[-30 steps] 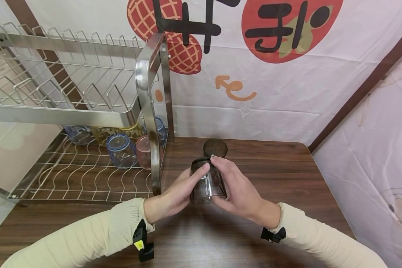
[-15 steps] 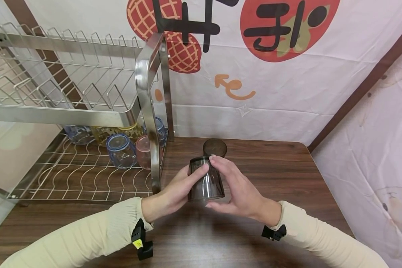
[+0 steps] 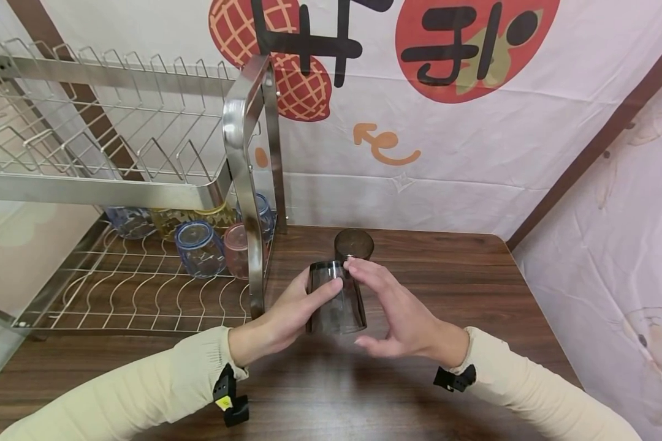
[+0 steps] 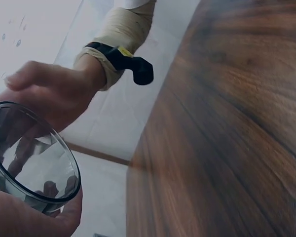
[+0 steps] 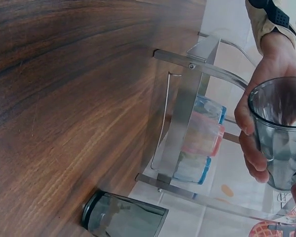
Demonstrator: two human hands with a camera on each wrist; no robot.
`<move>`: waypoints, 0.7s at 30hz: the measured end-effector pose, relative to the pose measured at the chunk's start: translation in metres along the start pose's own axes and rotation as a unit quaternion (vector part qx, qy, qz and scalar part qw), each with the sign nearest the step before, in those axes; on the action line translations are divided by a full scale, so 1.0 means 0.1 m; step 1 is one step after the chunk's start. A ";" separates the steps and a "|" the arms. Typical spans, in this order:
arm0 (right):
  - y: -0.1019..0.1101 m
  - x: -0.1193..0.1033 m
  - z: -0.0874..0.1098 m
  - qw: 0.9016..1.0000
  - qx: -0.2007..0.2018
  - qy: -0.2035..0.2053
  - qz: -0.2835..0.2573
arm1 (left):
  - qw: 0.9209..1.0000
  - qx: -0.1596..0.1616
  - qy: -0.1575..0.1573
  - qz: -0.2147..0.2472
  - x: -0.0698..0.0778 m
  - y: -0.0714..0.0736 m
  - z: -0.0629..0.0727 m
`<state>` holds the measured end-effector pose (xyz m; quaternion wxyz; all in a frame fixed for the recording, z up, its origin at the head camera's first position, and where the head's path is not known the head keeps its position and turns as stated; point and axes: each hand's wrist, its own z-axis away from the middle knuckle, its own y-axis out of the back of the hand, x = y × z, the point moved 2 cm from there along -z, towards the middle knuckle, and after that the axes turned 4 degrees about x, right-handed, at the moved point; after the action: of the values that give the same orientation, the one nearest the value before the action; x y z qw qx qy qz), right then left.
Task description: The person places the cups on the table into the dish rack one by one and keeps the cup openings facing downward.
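Note:
A smoky grey drinking glass (image 3: 331,309) is held above the table, its mouth turned down and toward the wearer. My left hand (image 3: 292,312) grips its left side, with the thumb along the wall. My right hand (image 3: 399,312) has its fingertips at the glass's far end, while its thumb stands apart from the wall. In the right wrist view, the left fingers curl round the glass (image 5: 281,143). The left wrist view shows the glass's round rim and the right hand (image 4: 54,94) beside it. A second dark glass (image 3: 354,243) stands on the table just behind.
A two-tier metal dish rack (image 3: 243,141) stands at the left. Its lower shelf carries several glasses, among them a blue one (image 3: 200,248) and a pink one (image 3: 236,248). The wooden table (image 3: 447,282) meets a printed cloth wall (image 3: 447,196) at the back.
The left hand has shifted slightly left with the glass, which has turned a little. The right thumb has come away from the glass, and the right hand has spread wider.

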<state>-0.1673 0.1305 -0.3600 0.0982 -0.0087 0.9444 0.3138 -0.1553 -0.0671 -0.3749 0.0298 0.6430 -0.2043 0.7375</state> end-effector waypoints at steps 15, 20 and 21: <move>0.09 0.03 -0.06 0.997 0.066 0.010 -0.034 | 0.997 0.008 -0.024 -0.068 -0.02 0.08 0.00; 0.14 0.08 -0.06 0.994 0.095 -0.037 -0.044 | 0.995 0.014 -0.035 -0.089 -0.01 0.10 0.00; 0.15 0.09 -0.05 0.993 0.099 -0.052 -0.048 | 0.995 0.013 -0.039 -0.092 -0.01 0.11 0.00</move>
<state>-0.1787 0.1400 -0.3488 0.1621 -0.0276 0.9630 0.2136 -0.1584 -0.0769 -0.3783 0.0811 0.6877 -0.1354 0.7086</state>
